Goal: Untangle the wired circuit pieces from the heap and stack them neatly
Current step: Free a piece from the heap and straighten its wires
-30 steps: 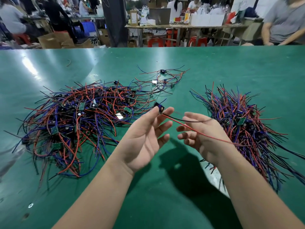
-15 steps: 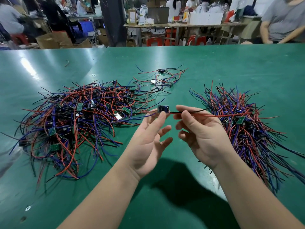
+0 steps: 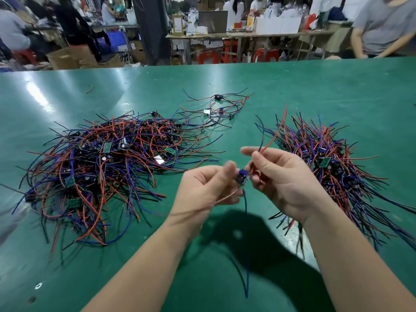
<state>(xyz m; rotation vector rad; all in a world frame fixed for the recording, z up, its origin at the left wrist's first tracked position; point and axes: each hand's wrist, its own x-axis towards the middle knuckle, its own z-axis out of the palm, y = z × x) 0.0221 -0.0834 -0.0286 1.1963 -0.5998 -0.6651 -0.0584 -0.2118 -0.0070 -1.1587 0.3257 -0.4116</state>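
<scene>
A small wired circuit piece (image 3: 242,178) hangs between both hands above the green table (image 3: 337,91). My left hand (image 3: 207,188) pinches it with blurred fingers, and a blue wire dangles down from it. My right hand (image 3: 283,179) pinches its red and black wires, which stick up past the fingers. A big tangled heap (image 3: 101,167) of red, blue and black wired pieces lies at the left. A more aligned stack (image 3: 326,163) of the same pieces lies at the right, just beyond my right hand.
A small loose cluster of wired pieces (image 3: 218,106) lies further back in the middle. A stray bit of wire (image 3: 89,88) lies at the far left. Beyond the table's far edge are people, cardboard boxes, red stools and workbenches.
The piece has dropped lower between my hands. Its red and black wires, which lay sideways toward the stack, now point up from my right hand, and a blue wire hangs down.
</scene>
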